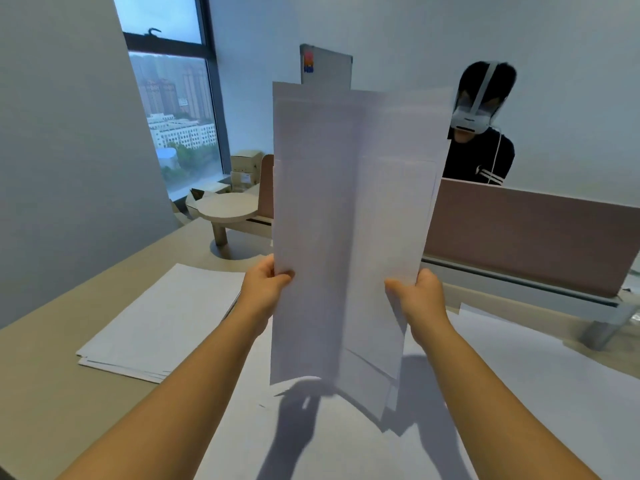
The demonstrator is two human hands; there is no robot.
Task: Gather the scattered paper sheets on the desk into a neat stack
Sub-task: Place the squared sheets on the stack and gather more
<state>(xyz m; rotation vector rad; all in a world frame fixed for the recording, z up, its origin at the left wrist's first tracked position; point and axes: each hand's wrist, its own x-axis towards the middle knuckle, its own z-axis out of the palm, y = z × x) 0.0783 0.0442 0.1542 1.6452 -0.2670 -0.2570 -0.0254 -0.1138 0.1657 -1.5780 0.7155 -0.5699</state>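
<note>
White sheets (pixel 346 220) stand upright above the table (pixel 52 393), left hand (pixel 265 284) and right hand (pixel 420 294) gripping their side edges.

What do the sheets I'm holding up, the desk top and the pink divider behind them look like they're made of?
Held sheets: thin white office paper, matte; light shows through and they bend.
Desk top: probably beige laminate, smooth with a soft sheen.
Divider: seemingly fabric-covered panel, dull and even, though it is too blurred to show a weave.

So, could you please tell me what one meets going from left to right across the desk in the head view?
Stack of paper on the desk → left hand → held sheets → right hand → loose sheets on the right.
</note>
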